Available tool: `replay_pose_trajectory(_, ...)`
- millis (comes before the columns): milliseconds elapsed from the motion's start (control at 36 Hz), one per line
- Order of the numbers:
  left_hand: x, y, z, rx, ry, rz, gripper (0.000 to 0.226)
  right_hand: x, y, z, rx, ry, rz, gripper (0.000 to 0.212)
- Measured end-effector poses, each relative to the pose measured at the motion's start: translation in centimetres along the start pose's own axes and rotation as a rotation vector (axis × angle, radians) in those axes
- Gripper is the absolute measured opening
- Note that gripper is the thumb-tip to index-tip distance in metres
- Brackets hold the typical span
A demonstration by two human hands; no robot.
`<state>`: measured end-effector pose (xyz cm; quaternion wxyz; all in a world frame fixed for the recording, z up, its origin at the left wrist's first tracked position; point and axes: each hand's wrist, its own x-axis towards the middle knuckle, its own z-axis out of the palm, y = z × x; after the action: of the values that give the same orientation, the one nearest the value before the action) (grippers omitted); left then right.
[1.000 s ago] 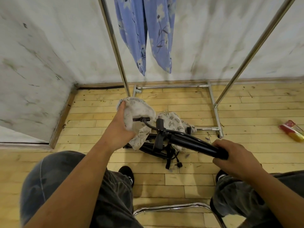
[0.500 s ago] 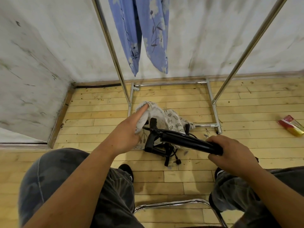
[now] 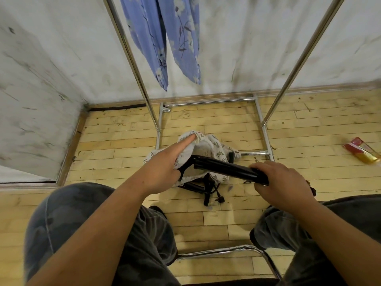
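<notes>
My left hand [image 3: 165, 162] reaches forward into a white leaf-print garment [image 3: 214, 145] and holds its upper edge up off the floor, with the forefinger stretched along the cloth; the thumb is hidden. My right hand [image 3: 282, 182] grips the near end of a black clip hanger [image 3: 222, 168]. The hanger's far end points into the garment, just below my left hand. More black hangers [image 3: 208, 190] lie on the wooden floor under the cloth.
A chrome clothes rack [image 3: 132, 52] stands ahead, its base rails [image 3: 261, 122] on the floor around the garment. Blue floral trousers [image 3: 181, 38] hang from it. A red and yellow packet [image 3: 360, 152] lies at the right. A chrome chair frame [image 3: 226, 249] shows between my knees.
My left hand has gone from bunching the cloth to stretching forward along it. The hanger has moved deeper into the garment, its clip now covered. My right hand has kept its grip.
</notes>
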<state>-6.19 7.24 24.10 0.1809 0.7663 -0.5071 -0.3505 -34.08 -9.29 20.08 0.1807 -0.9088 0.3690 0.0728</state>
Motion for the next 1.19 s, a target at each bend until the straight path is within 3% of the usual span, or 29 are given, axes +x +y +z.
replay_pose_trajectory(278, 1.1, -0.8, 1.1, 0.076, 0.045, -0.015, 0.095, 0.1, -0.2, 0.1, -0.037, -0.005, 0.059, 0.037)
replay_pose_trajectory(694, 1.2, 2.3, 2.1, -0.092, -0.102, 0.044, 0.096, 0.3, -2.3, 0.5, -0.036, -0.051, 0.1, 0.032)
replay_pose_trajectory(861, 1.2, 3.9, 2.5, -0.176, -0.161, 0.052, 0.107, 0.7, -2.6, 1.3, 0.06, -0.098, 0.114, 0.033)
replay_pose_trajectory(944, 1.3, 4.4, 2.9, -0.211, -0.219, 0.044, 0.1, 1.0, -2.5, 1.6, 0.108, -0.127, 0.149, 0.033)
replay_pose_trajectory(1194, 3.0, 4.4, 3.8, -0.161, -0.18, -0.004, 0.102, 1.5, -2.5, 2.0, 0.252, -0.251, 0.18, 0.041)
